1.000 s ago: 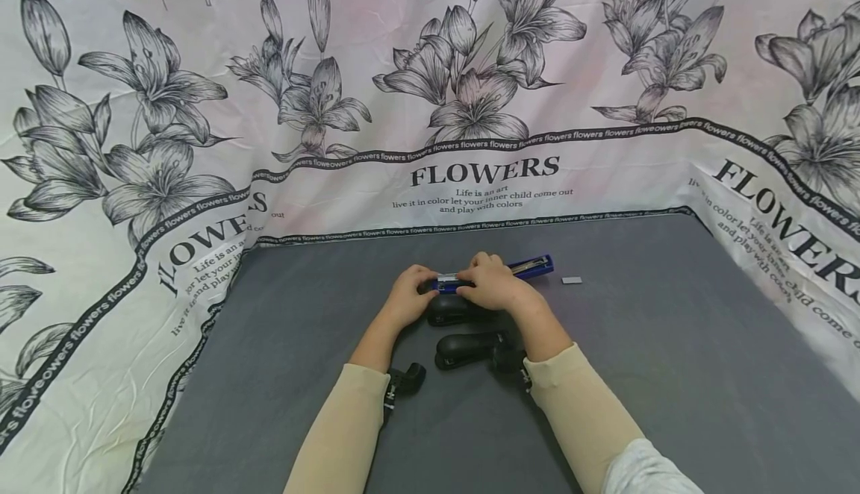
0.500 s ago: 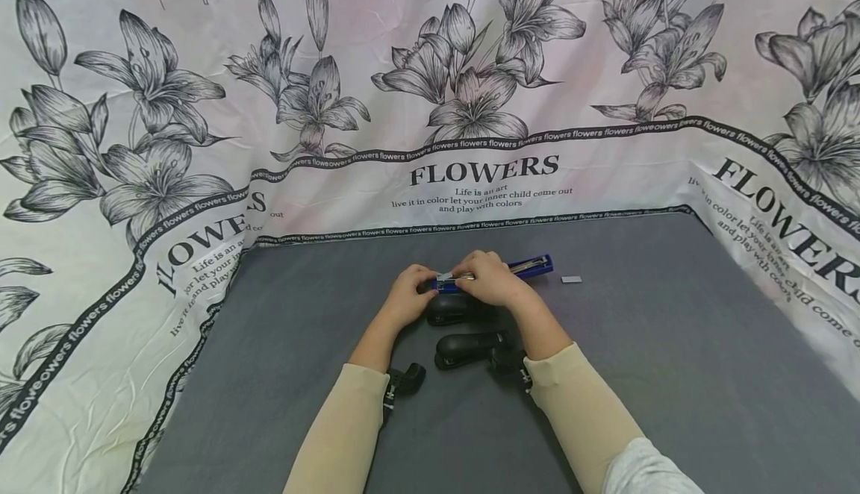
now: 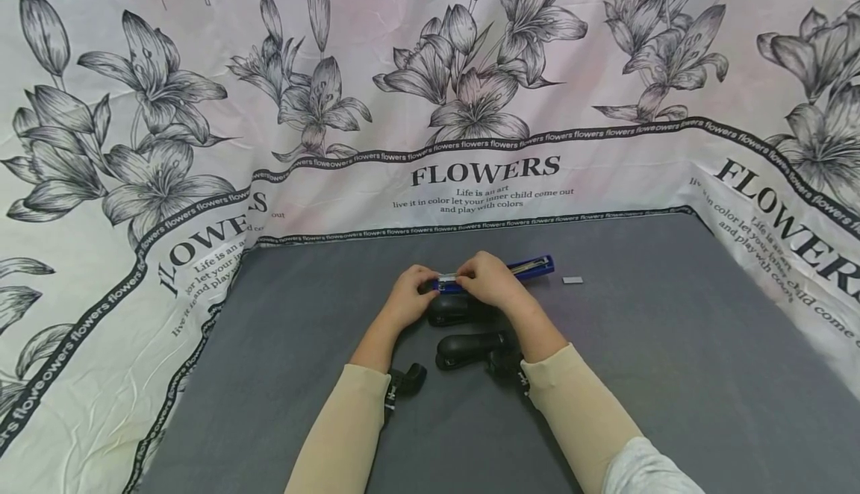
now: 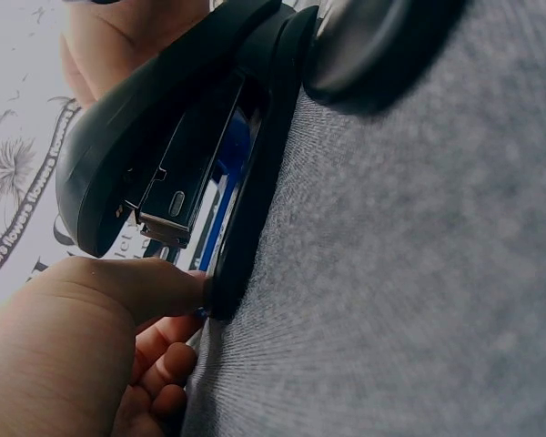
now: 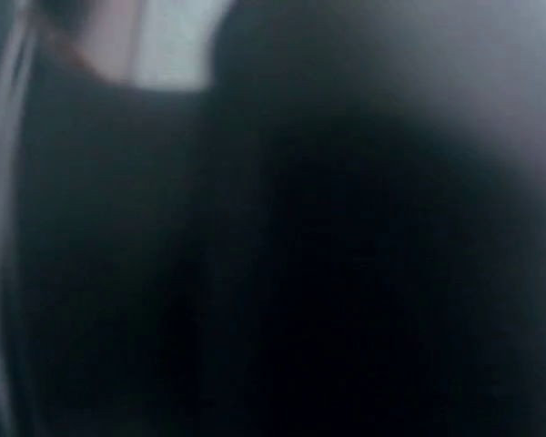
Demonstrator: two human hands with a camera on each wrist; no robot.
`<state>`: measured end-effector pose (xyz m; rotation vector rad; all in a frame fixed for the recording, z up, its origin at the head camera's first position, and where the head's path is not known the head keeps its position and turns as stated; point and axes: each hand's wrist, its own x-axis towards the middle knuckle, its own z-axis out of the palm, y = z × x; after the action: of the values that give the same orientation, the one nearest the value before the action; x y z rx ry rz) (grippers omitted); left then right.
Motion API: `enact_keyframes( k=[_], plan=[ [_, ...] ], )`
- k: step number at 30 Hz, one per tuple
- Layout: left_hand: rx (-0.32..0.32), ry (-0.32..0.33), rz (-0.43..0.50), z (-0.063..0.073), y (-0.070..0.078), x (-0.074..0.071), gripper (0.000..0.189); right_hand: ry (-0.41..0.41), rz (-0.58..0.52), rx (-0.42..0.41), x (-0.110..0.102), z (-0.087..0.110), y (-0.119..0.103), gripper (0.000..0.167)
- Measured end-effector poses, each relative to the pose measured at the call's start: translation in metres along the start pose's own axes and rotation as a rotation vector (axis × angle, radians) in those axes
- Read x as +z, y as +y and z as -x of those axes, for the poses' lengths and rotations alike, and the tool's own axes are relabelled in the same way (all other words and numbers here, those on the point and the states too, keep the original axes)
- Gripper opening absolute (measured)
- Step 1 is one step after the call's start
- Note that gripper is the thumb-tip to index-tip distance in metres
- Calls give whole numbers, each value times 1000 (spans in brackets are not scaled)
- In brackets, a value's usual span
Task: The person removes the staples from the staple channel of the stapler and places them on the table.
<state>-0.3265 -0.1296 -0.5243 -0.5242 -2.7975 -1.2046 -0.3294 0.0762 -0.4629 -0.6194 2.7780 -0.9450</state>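
Note:
A blue stapler [image 3: 535, 266] lies opened out toward the back of the table, its long inner channel facing up. My left hand [image 3: 406, 298] grips its left end between thumb and fingers. Over the stapler's middle, my right hand [image 3: 492, 280] pinches the end of a silvery staple strip [image 3: 446, 277] lying along the channel. In the left wrist view a black stapler [image 4: 118, 150] stands in front of the blue one [image 4: 235, 150], with my left thumb [image 4: 155, 287] at its front end. The right wrist view is mostly dark blur.
Nearer than the blue stapler, the black stapler [image 3: 452, 310] and a second black stapler [image 3: 470, 348] lie roughly parallel to it. A loose staple strip [image 3: 572, 280] rests to the right on the grey cloth [image 3: 672, 345]. Flower-printed fabric [image 3: 484, 195] rises behind.
My right fingers have shifted along the blue stapler, and the staple strip, tilted half a second ago, now lies flatter along the channel. My left hand has stayed in place.

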Motion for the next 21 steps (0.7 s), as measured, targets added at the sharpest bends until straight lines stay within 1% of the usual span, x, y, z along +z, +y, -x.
enact_keyframes(
  k=[3,6,10,14,18,21],
  plan=[
    [3,-3,5,0,1,0,31,10,78,-5,4,0,0,24],
    [6,-5,9,1,1,-1,31,10,87,9,7,0,0,24],
    [18,0,7,0,1,-1,31,38,-6,30,6,0,-1,22],
    [28,2,10,0,1,-2,30,63,-87,30,6,0,-3,19],
    [27,2,14,0,1,-1,30,71,-102,13,9,-1,-3,18],
    [33,5,8,0,1,-1,30,77,-124,10,11,-2,-3,21]
  ],
)
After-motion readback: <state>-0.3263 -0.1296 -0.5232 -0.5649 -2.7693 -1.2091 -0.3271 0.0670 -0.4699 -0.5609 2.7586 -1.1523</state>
